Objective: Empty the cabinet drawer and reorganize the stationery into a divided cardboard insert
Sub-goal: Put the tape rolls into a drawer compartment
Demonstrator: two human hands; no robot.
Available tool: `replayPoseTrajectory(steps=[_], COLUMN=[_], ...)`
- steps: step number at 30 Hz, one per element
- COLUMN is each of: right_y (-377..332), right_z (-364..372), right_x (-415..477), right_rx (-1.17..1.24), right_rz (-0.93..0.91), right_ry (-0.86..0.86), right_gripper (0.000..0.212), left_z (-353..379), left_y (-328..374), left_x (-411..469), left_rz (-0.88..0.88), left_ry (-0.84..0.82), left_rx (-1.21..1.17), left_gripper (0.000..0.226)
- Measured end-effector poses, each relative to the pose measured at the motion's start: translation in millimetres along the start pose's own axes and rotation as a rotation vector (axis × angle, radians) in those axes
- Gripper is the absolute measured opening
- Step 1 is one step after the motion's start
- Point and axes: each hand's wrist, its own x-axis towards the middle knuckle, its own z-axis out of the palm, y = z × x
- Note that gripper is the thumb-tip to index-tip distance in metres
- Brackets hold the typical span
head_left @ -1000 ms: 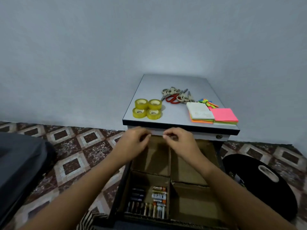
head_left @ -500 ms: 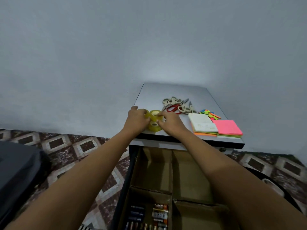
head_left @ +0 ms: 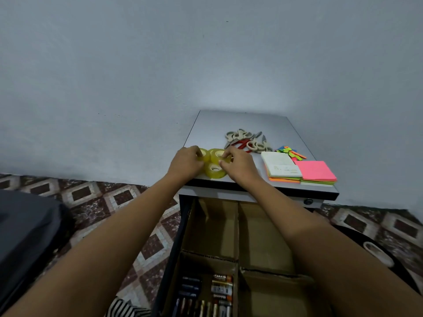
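Left hand (head_left: 186, 163) and right hand (head_left: 239, 165), fingers curled around the clustered yellow tape rolls (head_left: 214, 172) at the near-left edge of the cabinet top (head_left: 240, 121). Scissors (head_left: 247, 140) and sticky notes (head_left: 314, 170) lie right of them. Below, the cardboard insert (head_left: 212, 227) sits in the open drawer (head_left: 175, 245), with batteries (head_left: 206, 296) in its near-left compartment.

No text was legible. Label print on the batteries (head_left: 220, 291) in the near-left compartment of the cardboard insert (head_left: 238, 225) and faint marks on the white notepad (head_left: 280, 164) were too blurred to read.
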Motion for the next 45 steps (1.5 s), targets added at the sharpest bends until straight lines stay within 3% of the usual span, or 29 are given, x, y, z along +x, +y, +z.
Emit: replayPoseTrajectory(steps=[7,13,23,34,39,45], right_y=[-5.7,3.4,54.5,73.2,78.2,80.6], right_z=[-24.5,-33.5,8.3,43.4,45.3,47.2], right_x=[-39.5,-89.0,-154.0,-183.1,-184.1,-185.7], right_rx=[0.114,0.123,0.033,0.201,0.213,0.224], right_rz=[-0.047,-0.098,-0.038,0.175,0.183,0.206], right_ry=[0.049,0.001,-0.186,0.11,0.106,0.103], right_gripper=[0.018,0.013,0.016,0.018,0.018,0.018], left_z=[-14.4,-13.3,32.8,77.9,96.9,110.0], left_y=[1.4,-12.7,-39.4,-25.7,-25.2,-29.2], left_x=[-40.0,-95.9,-136.8,-121.3,-115.6,-107.2], left_rz=[0.147,0.272,0.22,0.171,0.108,0.069], left_ry=[0.084,0.074,-0.238,-0.504,-0.607,-0.753], left_rx=[-0.161,-0.145,-0.031,0.009,-0.004,0.089], left_gripper=[0.024,0.023,0.032,0.033,0.025,0.032])
